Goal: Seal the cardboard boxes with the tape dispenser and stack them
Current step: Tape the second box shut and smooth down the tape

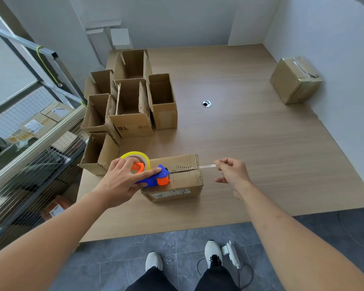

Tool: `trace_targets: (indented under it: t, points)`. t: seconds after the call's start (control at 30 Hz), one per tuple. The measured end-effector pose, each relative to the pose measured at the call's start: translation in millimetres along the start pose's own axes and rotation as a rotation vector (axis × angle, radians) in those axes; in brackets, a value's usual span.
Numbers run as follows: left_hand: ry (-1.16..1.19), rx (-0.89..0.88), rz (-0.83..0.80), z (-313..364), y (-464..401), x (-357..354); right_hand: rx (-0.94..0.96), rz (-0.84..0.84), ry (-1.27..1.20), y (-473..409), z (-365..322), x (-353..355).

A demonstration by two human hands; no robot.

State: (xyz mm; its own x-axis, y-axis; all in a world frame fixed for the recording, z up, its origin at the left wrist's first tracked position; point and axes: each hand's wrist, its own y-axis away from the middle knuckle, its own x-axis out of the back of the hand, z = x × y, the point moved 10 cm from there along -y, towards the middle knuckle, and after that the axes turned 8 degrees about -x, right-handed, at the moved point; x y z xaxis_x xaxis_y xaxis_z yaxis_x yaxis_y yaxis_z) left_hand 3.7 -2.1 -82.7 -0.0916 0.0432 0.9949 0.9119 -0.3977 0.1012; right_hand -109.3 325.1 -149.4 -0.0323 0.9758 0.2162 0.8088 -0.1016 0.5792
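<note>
A closed cardboard box (183, 181) lies near the table's front edge. On its left end rests a blue and orange tape dispenser (156, 177) with a yellow-rimmed roll, and my left hand (122, 179) is shut on it. A strip of clear tape (206, 166) runs from the dispenser along the box's top seam and past its right end. My right hand (232, 171) pinches the free end of that strip just beyond the box. Several open, unsealed boxes (132, 108) stand clustered at the left of the table. One taped box (295, 79) sits at the far right.
The wooden table (250, 143) has a round cable hole (206, 103) in its middle. A white wall borders its right and back. A wire shelf rack (40, 131) with parcels stands to the left. My feet and a white device with a cable (231, 254) are on the grey floor.
</note>
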Motion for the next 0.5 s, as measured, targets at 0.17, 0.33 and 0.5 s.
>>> trace_targets:
  t: [0.17, 0.33, 0.5]
  points:
    - [0.005, -0.033, -0.022, 3.6, -7.4, 2.5, -0.011, -0.008, -0.023, -13.8, -1.8, -4.0]
    - [0.028, -0.03, -0.036, 7.0, -8.2, 3.2, -0.078, -0.005, 0.011, -33.5, 19.4, -12.3]
    - [0.041, -0.025, -0.014, 7.7, -8.3, 5.6, -0.156, -0.044, 0.008, -38.4, 45.3, -23.2]
